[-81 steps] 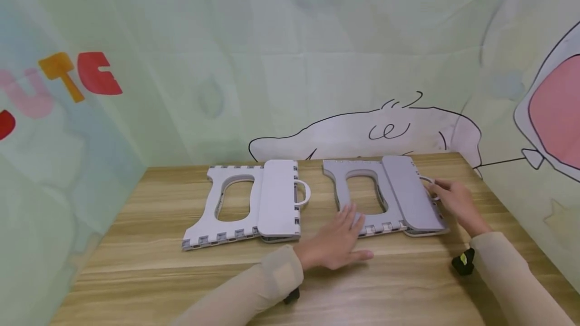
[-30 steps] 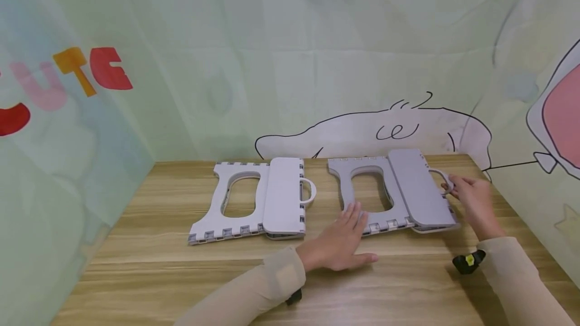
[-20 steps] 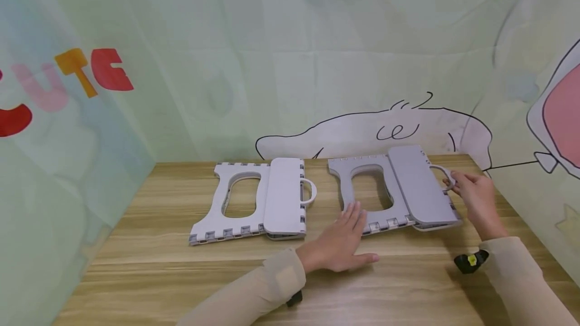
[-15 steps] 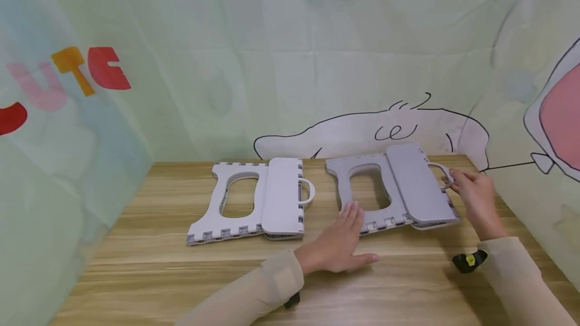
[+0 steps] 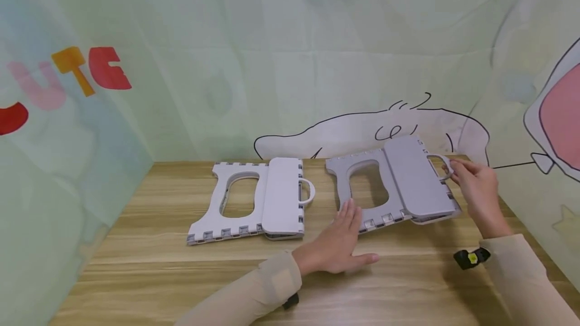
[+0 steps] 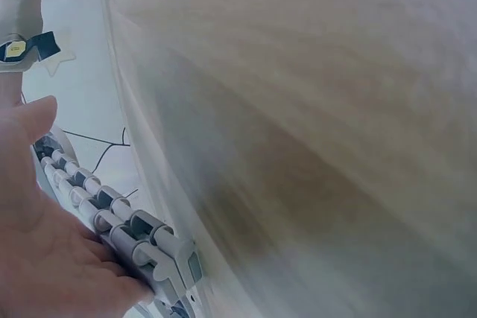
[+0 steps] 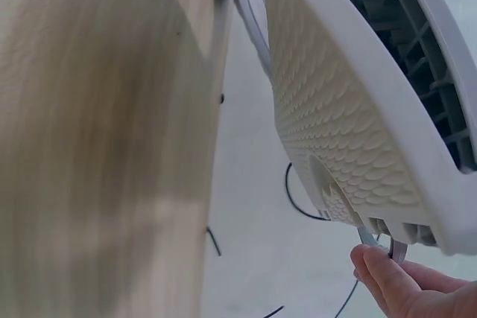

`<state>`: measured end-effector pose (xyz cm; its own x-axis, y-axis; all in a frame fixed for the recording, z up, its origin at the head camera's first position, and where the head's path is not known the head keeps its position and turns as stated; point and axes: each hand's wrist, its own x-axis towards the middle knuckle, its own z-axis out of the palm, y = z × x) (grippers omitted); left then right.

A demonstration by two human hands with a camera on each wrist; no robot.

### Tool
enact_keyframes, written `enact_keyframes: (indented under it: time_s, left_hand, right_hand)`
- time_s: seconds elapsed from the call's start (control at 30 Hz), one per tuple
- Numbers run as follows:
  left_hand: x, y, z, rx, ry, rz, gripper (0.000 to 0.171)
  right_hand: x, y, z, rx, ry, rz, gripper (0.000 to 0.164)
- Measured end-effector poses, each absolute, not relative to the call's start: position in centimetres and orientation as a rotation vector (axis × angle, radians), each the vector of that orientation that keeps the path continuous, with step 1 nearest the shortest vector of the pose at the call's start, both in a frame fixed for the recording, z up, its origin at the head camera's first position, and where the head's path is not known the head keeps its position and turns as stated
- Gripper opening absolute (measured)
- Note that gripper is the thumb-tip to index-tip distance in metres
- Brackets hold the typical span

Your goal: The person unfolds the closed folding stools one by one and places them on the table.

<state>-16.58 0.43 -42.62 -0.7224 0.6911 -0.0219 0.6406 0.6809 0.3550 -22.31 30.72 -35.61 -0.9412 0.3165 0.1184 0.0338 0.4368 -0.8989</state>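
A folded grey step stool (image 5: 417, 180) leans up off the table at its right end, its left end still low. My right hand (image 5: 478, 190) pinches the stool's loop handle (image 5: 446, 167) between thumb and fingers. In the right wrist view the stool's textured underside (image 7: 343, 117) shows, tilted away from the tabletop. My left hand (image 5: 337, 243) lies with straight fingers on the stool's near left corner, thumb spread out to the right. The left wrist view shows that hand against the hinged edge (image 6: 112, 210) of the stool.
A second folded stool (image 5: 283, 197), white, lies flat to the left, its handle facing right. Both are on a wood-grain table (image 5: 149, 265). A printed cloth backdrop (image 5: 190, 79) stands behind and at both sides.
The right end of the grey stool has risen from the table as my right hand lifts its handle. My left hand stays at the near left corner. The white stool has not moved.
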Motion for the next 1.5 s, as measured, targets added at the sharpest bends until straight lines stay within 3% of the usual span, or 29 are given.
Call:
enact_keyframes:
  time_s: [0.93, 1.5]
  left_hand:
    - [-17.0, -1.3, -42.5, 1.131, 2.661, 0.666, 0.103]
    - [-16.9, -2.0, -42.2, 1.143, 2.611, 0.687, 0.096]
  right_hand:
    - [-21.9, 28.7, -31.8, -0.127, -2.375, 1.567, 0.058]
    - [-21.2, 26.9, -30.0, -0.006, -2.413, 1.494, 0.059]
